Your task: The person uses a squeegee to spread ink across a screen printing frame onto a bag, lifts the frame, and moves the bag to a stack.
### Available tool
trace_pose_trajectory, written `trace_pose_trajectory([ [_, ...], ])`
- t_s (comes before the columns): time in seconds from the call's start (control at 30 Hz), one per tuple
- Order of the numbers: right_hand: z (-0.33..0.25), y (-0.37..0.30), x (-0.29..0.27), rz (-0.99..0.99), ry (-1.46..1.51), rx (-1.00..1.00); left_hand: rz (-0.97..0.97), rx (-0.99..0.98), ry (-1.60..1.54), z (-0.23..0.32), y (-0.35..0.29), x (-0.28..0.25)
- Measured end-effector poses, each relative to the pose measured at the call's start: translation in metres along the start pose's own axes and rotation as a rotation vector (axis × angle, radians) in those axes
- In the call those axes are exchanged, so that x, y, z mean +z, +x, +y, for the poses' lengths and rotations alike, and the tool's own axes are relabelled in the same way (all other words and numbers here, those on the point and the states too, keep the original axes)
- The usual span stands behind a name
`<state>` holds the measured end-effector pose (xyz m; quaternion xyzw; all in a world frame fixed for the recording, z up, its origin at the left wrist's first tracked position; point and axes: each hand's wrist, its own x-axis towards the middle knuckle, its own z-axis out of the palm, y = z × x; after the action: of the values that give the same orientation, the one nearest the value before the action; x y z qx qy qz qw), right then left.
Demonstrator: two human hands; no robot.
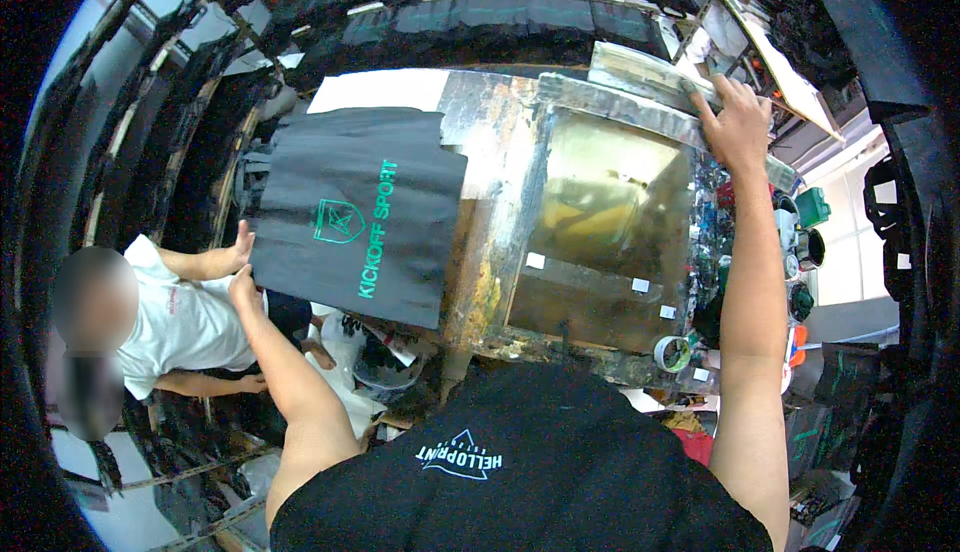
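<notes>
At the left, my left hand [243, 287] is closed on the near left edge of a flat black bag [300, 177] with a green printed shield and lettering. A co-worker's hand [243, 240] is at the same edge, just beyond mine. Part of the bag lies over the work table [480, 242]; its near end reaches past the table's side. My right hand [738, 127] is at the far right corner of a printing screen [600, 202], fingers spread, beside the end of a long pale bar [640, 70]. Its fingertips' contact is hard to make out.
A co-worker in a white shirt [190, 317] stands at the left, beside racks hung with dark pieces [150, 142]. A small tub with green paint [672, 353] sits at the screen's near right corner. Several containers [808, 247] crowd beyond my right forearm. A clear bag [375, 357] lies below the table.
</notes>
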<state>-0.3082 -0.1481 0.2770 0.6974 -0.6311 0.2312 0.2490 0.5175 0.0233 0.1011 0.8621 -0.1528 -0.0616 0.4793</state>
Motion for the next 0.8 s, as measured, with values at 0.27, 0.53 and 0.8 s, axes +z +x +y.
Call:
trace_pose_trajectory([
  [0.27,0.016,-0.009,0.002,-0.002,-0.077,-0.019,-0.275,1.260,-0.039,0.093,-0.282,0.073],
  [0.53,0.008,-0.005,0.001,0.002,-0.059,-0.024,-0.557,1.333,0.335,0.022,-0.333,0.143],
  [0.8,0.003,0.002,-0.005,-0.056,-0.027,0.005,-0.510,1.102,0.905,-0.009,-0.259,0.168],
])
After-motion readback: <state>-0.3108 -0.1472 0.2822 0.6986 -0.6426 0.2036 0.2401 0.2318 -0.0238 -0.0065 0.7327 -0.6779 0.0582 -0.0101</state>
